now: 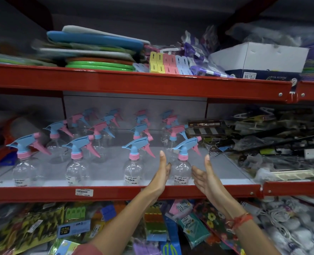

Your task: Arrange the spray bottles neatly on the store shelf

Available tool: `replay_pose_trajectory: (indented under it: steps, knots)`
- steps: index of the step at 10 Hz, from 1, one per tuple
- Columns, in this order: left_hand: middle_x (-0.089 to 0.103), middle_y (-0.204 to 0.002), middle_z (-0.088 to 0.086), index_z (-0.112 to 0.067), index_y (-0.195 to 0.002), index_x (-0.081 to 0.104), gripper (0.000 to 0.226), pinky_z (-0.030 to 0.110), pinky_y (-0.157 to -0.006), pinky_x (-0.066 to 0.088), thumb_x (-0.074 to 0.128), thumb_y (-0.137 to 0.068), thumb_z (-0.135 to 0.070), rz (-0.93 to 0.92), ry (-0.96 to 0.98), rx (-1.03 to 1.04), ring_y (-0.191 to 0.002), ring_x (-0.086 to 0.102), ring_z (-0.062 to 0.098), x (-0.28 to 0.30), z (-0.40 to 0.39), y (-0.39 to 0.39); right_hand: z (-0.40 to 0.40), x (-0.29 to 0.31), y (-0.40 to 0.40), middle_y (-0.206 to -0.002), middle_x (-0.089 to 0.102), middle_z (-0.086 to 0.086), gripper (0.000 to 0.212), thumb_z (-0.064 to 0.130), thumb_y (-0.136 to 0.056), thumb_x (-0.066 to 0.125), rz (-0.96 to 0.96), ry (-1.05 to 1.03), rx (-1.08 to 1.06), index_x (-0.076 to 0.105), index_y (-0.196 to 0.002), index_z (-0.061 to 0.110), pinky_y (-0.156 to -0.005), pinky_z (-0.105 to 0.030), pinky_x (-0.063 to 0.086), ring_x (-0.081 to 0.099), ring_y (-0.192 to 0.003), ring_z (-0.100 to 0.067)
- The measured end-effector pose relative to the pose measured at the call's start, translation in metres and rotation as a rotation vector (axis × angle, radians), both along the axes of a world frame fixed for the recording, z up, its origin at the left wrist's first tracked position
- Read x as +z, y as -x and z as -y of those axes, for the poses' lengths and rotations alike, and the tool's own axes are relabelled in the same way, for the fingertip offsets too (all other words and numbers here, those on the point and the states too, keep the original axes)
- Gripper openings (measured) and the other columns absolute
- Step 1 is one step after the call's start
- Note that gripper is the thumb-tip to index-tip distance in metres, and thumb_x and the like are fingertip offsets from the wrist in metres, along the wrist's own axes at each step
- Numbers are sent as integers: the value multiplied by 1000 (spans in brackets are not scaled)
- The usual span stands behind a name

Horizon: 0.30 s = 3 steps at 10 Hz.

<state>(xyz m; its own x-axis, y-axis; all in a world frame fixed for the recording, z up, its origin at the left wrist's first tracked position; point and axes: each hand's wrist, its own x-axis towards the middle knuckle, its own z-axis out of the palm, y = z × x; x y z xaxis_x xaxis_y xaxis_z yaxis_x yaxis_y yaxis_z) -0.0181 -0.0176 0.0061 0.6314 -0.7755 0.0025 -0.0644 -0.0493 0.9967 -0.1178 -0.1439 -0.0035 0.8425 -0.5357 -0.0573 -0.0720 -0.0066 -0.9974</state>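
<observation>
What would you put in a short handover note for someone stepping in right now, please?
Left hand: open, flat against the left side of the front-right spray bottle.
Right hand: open, just off that bottle's right side; no grip yet.
Bottles: upright in four columns on the middle shelf, front row at the edge.
Done: the columns look mostly lined up.
Left: probably square this bottle with its neighbour; the trigger heads face different ways.

Clear glossy plastic spray bottles point(182, 170); red glossy painted-metal shelf point(115, 194).
</observation>
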Motion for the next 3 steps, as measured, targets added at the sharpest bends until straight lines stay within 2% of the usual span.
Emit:
replay_pose_trajectory:
  steps: [1,2,3]
  knots:
    - [9,-160,2,-19,-150,6,90,41,-120,5,-6,-79,-72,26,-22,-12,-147,11,17,-5,-1,0,-5,-3,0,-158,28,-5,101,82,-76,14,-4,53,-83,29,-150,15,-120,-41,18,28,-145,-20]
    - [19,-159,-2,-24,-149,18,102,43,-120,10,4,-69,-85,111,-89,-7,-146,18,16,-10,-17,1,-16,-8,0,-148,47,0,89,83,-78,18,78,191,-369,50,-138,25,-116,-45,27,42,-137,-20]
    - [47,-145,-5,-24,-137,47,79,34,-115,26,27,-79,-73,229,41,99,-135,41,11,-5,-46,1,-36,0,0,-134,61,1,65,67,-90,26,316,231,-558,63,-123,25,-110,-39,37,52,-128,-18]
